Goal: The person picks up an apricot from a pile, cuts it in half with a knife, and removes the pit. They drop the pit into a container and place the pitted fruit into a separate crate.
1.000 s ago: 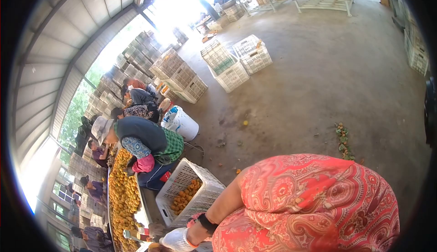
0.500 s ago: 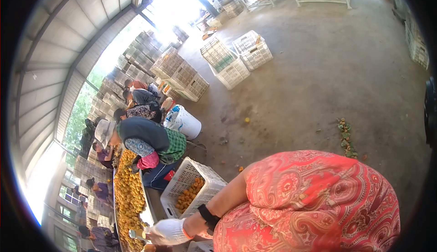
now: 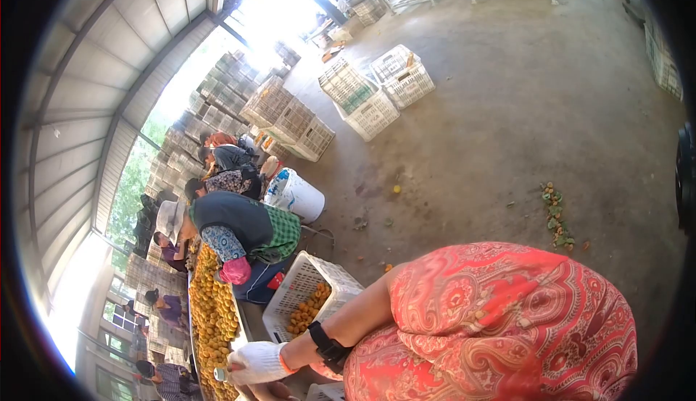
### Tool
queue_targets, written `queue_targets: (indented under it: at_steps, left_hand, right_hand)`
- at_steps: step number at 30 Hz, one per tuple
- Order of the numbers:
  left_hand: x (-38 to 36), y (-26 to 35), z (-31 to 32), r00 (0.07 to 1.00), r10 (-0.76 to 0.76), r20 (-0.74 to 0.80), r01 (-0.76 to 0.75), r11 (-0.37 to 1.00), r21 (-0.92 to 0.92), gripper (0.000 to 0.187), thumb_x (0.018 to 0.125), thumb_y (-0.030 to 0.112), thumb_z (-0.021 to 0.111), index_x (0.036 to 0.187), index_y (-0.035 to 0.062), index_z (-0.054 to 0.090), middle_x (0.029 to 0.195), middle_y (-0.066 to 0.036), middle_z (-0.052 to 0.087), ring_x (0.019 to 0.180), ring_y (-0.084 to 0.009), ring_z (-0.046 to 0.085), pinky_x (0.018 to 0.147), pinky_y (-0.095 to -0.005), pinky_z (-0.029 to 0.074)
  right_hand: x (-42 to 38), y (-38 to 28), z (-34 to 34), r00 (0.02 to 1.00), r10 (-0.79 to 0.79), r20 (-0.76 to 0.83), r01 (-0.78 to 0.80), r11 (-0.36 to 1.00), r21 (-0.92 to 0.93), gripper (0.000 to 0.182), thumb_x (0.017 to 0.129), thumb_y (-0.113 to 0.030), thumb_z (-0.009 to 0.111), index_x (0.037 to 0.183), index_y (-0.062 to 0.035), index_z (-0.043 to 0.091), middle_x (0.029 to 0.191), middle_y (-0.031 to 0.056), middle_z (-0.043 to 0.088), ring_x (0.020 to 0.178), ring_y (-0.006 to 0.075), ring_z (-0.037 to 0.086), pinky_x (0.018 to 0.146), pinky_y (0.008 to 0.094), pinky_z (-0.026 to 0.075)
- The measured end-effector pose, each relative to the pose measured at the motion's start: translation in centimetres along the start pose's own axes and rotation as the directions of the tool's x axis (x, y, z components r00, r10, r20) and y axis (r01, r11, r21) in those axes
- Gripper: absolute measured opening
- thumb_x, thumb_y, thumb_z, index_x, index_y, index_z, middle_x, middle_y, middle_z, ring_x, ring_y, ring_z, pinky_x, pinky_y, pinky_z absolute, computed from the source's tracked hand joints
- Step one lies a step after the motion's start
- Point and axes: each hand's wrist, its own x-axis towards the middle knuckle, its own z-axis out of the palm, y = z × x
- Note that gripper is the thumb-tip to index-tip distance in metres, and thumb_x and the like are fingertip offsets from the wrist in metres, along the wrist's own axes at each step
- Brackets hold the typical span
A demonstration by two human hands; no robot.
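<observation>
The right hand [image 3: 257, 363], in a white glove, had its fingers curled in at a small pale cylindrical piece [image 3: 220, 375], which poked out just ahead of the fingertips, over the edge of the fruit; whether they gripped it or only pressed against it, I could not tell. What seemed to be the left hand [image 3: 271, 391] lay just beside those gloved fingers, mostly cut off by the frame, its finger state unreadable. The pale piece looked stiff and light, best held around the body nearest the palm with its end left free. The orange fruit [image 3: 214, 314], heaped just past the fingertips, was probably fairly firm but easily bruised, perhaps slick, so a cupped hold about the widest part would suit better than a pinch. A long trough [image 3: 241, 332] carried that heap away from the fingers toward a co-worker [image 3: 243, 220]. Behind the fingertips, beside the wrist, a white slatted crate [image 3: 284, 294] held more fruit low inside; a second crate [image 3: 324, 392] showed only partly below the wrist. Well beyond the fingers stood a blue-smeared white bucket [image 3: 296, 197], contents unclear.
</observation>
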Motion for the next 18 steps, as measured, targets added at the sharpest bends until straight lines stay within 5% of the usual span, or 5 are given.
queue_targets:
  at_steps: [6,10,13,18]
  left_hand:
    - [1.3,-0.3,2.0,1.0,-0.007,0.021,0.008,0.998,-0.064,0.036,0.099,0.038,0.054,0.12,0.0104,0.063,0.11,-0.007,0.065,0.095,-0.0198,0.063,0.084,-0.036,0.054]
    - [1.1,-0.7,1.6,1.0,-0.009,-0.028,0.005,0.992,-0.123,0.037,0.1,0.038,0.053,0.121,0.0104,0.063,0.112,-0.008,0.066,0.096,-0.0201,0.064,0.084,-0.036,0.055]
    - [-0.1,-1.1,-0.2,0.992,-0.013,-0.126,-0.008,0.986,-0.167,0.037,0.1,0.038,0.053,0.122,0.0103,0.063,0.113,-0.008,0.066,0.097,-0.0203,0.065,0.085,-0.036,0.055]
    - [-4.9,-1.8,-5.8,0.903,0.002,-0.429,-0.112,0.966,-0.233,0.038,0.1,0.039,0.053,0.123,0.0102,0.063,0.115,-0.008,0.067,0.099,-0.0207,0.066,0.086,-0.036,0.056]
  right_hand:
    - [0.6,1.4,0.6,0.993,0.114,0.038,-0.118,0.984,0.13,0.036,0.086,-0.039,0.056,0.085,-0.003,0.06,0.076,0.0205,0.062,0.074,0.0405,0.059,0.068,0.0439,0.046]
    - [1.2,1.9,2.7,0.997,0.017,-0.08,-0.021,0.999,-0.04,0.035,0.085,-0.04,0.061,0.084,-0.005,0.064,0.077,0.0184,0.065,0.077,0.0376,0.063,0.069,0.0445,0.048]
    - [1.2,1.7,4.9,0.982,-0.11,-0.151,0.097,0.991,-0.091,0.022,0.082,-0.029,0.062,0.08,-0.007,0.059,0.073,0.0198,0.062,0.073,0.0421,0.061,0.065,0.0478,0.047]
    - [-0.5,0.0,7.0,0.957,-0.286,-0.048,0.268,0.936,-0.229,0.015,0.078,-0.023,0.065,0.081,-0.0096,0.061,0.069,0.0174,0.061,0.068,0.0391,0.063,0.064,0.0483,0.05]
